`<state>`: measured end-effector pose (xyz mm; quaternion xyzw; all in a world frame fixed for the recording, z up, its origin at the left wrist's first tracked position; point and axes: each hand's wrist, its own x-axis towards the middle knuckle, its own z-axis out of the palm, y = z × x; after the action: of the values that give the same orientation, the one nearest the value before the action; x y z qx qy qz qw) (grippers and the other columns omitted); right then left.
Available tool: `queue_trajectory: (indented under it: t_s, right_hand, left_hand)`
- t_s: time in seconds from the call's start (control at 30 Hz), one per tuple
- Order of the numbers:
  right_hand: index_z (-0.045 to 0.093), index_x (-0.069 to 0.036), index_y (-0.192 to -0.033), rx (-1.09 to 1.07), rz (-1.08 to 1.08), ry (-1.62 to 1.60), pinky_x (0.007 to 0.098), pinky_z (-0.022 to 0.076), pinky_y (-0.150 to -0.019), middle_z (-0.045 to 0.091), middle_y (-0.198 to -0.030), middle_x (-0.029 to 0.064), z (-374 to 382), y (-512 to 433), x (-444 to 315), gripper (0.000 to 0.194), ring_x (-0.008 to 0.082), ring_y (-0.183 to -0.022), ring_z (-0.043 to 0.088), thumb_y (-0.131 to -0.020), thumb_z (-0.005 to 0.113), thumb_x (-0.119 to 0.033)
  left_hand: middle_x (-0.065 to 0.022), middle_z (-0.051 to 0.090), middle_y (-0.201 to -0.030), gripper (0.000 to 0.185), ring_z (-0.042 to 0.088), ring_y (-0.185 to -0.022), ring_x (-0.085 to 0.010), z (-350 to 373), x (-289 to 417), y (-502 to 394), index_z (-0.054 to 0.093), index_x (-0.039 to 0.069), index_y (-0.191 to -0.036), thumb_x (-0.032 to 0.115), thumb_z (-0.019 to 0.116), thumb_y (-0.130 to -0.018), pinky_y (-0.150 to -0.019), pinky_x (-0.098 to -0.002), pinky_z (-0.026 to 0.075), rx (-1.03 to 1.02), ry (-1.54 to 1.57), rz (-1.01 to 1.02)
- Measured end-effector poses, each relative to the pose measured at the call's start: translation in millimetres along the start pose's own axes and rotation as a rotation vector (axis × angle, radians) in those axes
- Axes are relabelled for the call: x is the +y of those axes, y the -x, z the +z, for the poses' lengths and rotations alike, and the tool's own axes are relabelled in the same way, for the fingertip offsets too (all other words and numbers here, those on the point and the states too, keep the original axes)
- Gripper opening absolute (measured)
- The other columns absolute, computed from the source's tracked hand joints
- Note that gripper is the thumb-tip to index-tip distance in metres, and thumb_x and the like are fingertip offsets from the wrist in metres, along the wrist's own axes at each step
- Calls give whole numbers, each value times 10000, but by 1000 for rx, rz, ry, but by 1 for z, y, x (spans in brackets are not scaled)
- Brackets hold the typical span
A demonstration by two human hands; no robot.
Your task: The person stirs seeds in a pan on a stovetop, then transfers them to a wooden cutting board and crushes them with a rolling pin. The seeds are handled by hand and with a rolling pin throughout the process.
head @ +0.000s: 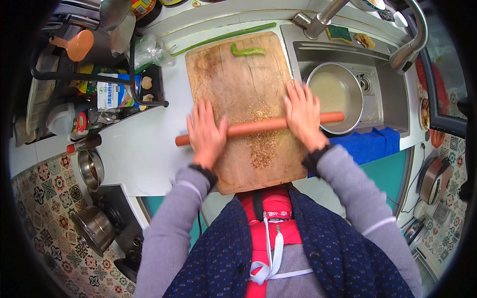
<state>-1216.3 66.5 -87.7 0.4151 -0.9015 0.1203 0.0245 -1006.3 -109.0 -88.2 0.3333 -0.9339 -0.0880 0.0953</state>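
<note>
A reddish-brown rolling pin point(257, 127) lies across a wooden cutting board point(238, 82). My left hand point(205, 134) presses flat on the pin near its left end, fingers extended. Toward the other end, my right hand point(303, 111) rests on it with the palm down. Crushed brown bits point(261, 152), which look like chopped nuts, are spread on the board beneath and on both sides of the pin. A curved green pepper point(248, 50) lies at the board's far edge, and a long green onion stalk point(223, 38) is on the counter just beyond.
Right of the board, a steel pot point(329, 97) with cloudy liquid stands in the sink point(385, 97) under a faucet point(420, 37). A blue cloth point(367, 145) hangs over the front edge. At left are a black metal rack point(100, 77), bagged goods and a plastic bag point(149, 52).
</note>
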Motion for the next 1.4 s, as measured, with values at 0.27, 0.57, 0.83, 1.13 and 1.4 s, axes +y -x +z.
queue_trajectory:
  t_s: [0.27, 0.57, 0.83, 1.13, 1.4]
  right_hand:
    - [512, -138, -1385, -65, -17, 64, 533, 289, -1060, 485, -1446, 40, -10, 38, -4, 462, 276, -1333, 403, -954, 519, -305]
    - [451, -138, -1401, 93, -14, 5, 608, 299, -1046, 447, -1464, 70, 23, -58, 2, 490, 320, -1336, 395, -975, 493, -378]
    - [587, -158, -1228, 33, -294, 3, 454, 389, -973, 529, -1264, 88, -13, 64, 12, 478, 273, -1199, 488, -843, 669, -429]
    - [616, -121, -1095, -102, -450, -112, 380, 426, -839, 577, -1020, 50, -63, 88, 16, 425, 253, -1002, 534, -764, 731, -362]
    - [619, -101, -1152, -228, -360, -222, 398, 423, -848, 593, -1059, 61, -53, 147, 15, 460, 264, -1007, 544, -779, 718, -353]
  left_hand:
    - [-165, 393, -1515, 615, 345, -1391, -383, -5, 4, 41, 417, 17, -1440, 325, 550, -925, -1159, -542, 204, -70, -32, 55]
    - [-164, 350, -1539, 665, 308, -1417, -360, 15, -13, -60, 394, 38, -1453, 459, 505, -951, -1162, -531, 199, 79, -16, 10]
    - [-167, 395, -1505, 584, 351, -1379, -353, 1, 2, 57, 455, 42, -1413, 395, 537, -956, -1147, -531, 221, 20, -25, 72]
    - [-176, 428, -1478, 589, 353, -1385, -359, -23, -5, 74, 471, 25, -1396, 380, 573, -937, -1150, -557, 207, 7, 28, 133]
    - [-180, 407, -1499, 613, 347, -1394, -369, -21, 10, 134, 439, 15, -1421, 360, 573, -932, -1154, -560, 202, -93, 22, 127]
